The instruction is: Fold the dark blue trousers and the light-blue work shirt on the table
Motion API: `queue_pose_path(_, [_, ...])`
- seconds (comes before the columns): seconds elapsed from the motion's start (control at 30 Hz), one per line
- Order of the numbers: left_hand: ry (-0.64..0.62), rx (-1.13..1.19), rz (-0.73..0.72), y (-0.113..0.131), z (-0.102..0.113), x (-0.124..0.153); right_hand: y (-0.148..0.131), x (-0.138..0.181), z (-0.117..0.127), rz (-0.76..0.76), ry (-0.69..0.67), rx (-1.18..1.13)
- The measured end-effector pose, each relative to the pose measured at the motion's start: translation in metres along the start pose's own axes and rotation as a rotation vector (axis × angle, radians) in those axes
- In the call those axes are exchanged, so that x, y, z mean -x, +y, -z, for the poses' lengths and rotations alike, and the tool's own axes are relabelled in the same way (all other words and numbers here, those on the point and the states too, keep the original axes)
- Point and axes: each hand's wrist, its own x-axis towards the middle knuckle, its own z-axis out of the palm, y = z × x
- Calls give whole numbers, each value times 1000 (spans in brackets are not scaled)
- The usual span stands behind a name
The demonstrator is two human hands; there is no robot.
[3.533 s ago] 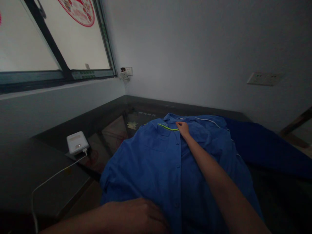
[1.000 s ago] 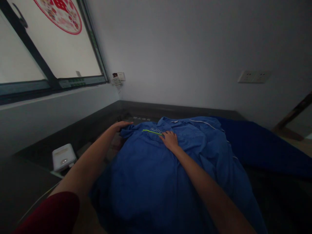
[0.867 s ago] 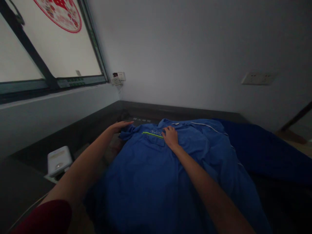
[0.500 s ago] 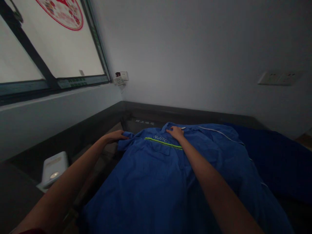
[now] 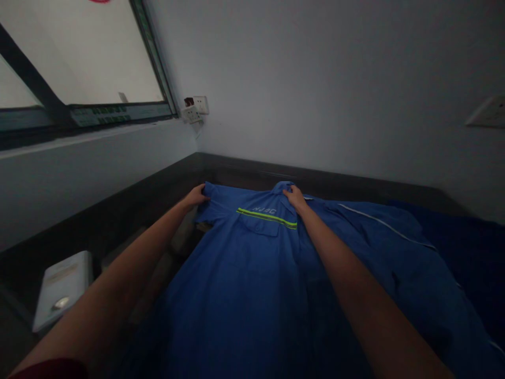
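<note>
A blue work shirt with a yellow-green stripe and white letters across the chest is spread out before me. My left hand is closed on the end of its short sleeve at the left. Near the collar, my right hand pinches the cloth of the shirt's front edge. Between my hands the shoulder is stretched nearly straight. Another blue garment with white piping, or more of the same one, lies to the right; where one ends I cannot tell.
A white box-like device with a round light spot stands at the left. Dark blue cloth lies at the far right. Behind are a dark raised edge, a white wall with sockets, and a window at the left.
My hands have lifted and spread the shirt's shoulder, so the bunched sleeve is now stretched out flat and the pocket flap shows more. The view has tilted down a little.
</note>
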Motion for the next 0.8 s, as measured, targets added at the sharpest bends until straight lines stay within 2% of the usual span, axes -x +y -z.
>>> queue_pose_path(0.2, [157,-143,-109,7,-15,-39,5,-28,-8,0,100,40])
queue_pose_path(0.3, [218,-306,-143,8,-25,-43,4,-30,-10,20,97,62])
queue_pose_path(0.43, [197,-370,-94,5,-29,-35,2,-21,-7,50,60,100])
queue_pose_path(0.53, [184,-383,-69,6,-17,-19,-2,-6,3,91,81,132])
queue_pose_path(0.63, [116,-386,-94,11,4,10,-11,18,19,158,87,160])
queue_pose_path(0.8, [-157,-374,-161,29,44,93,-29,78,48,280,-7,214])
